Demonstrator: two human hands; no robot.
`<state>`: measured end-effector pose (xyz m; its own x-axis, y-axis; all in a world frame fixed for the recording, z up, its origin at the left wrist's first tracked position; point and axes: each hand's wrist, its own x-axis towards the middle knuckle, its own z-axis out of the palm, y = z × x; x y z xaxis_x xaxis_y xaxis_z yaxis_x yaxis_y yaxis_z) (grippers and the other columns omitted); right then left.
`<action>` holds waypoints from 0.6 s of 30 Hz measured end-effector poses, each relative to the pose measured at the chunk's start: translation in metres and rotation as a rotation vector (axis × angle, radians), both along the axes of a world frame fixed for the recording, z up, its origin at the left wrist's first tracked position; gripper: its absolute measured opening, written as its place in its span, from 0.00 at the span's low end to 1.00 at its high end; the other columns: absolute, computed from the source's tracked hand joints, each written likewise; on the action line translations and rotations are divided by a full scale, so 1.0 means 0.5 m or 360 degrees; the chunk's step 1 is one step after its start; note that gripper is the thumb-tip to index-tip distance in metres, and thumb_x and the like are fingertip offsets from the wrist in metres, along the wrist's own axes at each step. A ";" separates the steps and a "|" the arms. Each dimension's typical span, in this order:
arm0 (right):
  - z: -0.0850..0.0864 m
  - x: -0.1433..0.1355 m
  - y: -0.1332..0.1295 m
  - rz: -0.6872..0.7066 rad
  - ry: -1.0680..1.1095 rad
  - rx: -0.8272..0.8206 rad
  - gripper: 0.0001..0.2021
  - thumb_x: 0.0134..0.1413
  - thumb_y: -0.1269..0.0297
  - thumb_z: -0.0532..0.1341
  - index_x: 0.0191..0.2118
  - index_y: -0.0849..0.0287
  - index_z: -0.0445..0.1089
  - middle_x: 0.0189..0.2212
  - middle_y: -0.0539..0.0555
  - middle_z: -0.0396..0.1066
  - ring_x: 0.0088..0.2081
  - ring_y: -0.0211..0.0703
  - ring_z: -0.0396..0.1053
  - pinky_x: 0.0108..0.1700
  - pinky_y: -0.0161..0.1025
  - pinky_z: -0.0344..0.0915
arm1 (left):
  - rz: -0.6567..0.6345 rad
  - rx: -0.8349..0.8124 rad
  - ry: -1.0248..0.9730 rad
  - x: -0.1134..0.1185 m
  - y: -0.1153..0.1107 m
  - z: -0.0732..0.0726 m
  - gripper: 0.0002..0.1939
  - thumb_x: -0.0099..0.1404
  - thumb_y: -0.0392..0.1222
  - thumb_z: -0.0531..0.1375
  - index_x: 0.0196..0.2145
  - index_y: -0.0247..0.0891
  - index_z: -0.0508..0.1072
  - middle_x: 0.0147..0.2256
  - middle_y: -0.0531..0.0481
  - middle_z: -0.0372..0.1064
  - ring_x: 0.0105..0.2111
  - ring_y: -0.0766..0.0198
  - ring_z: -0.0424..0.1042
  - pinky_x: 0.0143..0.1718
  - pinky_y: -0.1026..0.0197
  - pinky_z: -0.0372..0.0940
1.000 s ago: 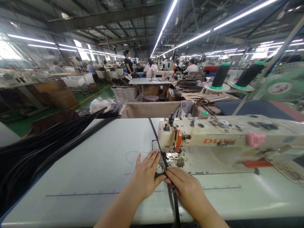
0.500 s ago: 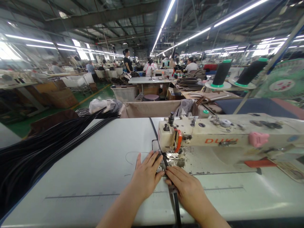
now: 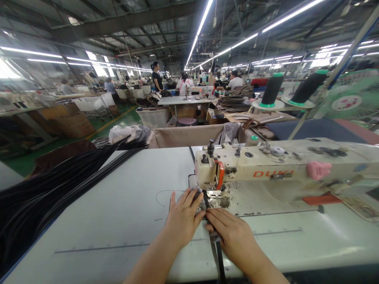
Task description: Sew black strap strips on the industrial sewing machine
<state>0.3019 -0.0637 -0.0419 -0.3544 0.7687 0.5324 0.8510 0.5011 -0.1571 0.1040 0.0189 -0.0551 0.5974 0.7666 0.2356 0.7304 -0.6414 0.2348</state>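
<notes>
A narrow black strap (image 3: 219, 256) runs from the table's front edge under the needle area of a white sewing machine (image 3: 242, 169) and shows again behind the head. My left hand (image 3: 184, 215) lies with fingers spread on the table, fingertips beside the strap left of the presser foot (image 3: 213, 193). Its thumb is close to the strap. Just in front of the foot, my right hand (image 3: 232, 232) pinches the strap between thumb and fingers; the fingers partly hide it.
A thick bundle of black straps (image 3: 35, 205) hangs over the table's left side. The white tabletop (image 3: 124, 205) bears a printed ruler line. Black thread cones (image 3: 272, 90) and a green fan (image 3: 349, 100) stand at right. A fabric-lined bin (image 3: 186, 136) sits behind; people work farther back.
The view has shifted slightly. Behind the machine head, the strap has moved a little to the right. Both hands keep nearly the same place and pose.
</notes>
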 end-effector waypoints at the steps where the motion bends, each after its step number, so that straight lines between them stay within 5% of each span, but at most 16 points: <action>1: -0.001 0.000 -0.001 -0.0004 -0.0006 -0.0009 0.17 0.63 0.73 0.60 0.56 0.59 0.75 0.53 0.56 0.78 0.53 0.51 0.76 0.55 0.48 0.77 | 0.0001 -0.0008 0.0005 0.000 0.000 0.000 0.26 0.76 0.48 0.51 0.70 0.53 0.57 0.70 0.47 0.57 0.69 0.49 0.56 0.68 0.24 0.45; 18: 0.006 -0.004 -0.007 -0.0086 -0.0011 -0.0037 0.15 0.64 0.70 0.62 0.55 0.57 0.76 0.53 0.57 0.78 0.54 0.51 0.75 0.57 0.48 0.75 | 0.0044 -0.0022 0.0119 0.008 -0.003 0.009 0.27 0.76 0.45 0.51 0.70 0.51 0.57 0.71 0.48 0.56 0.70 0.49 0.55 0.68 0.22 0.46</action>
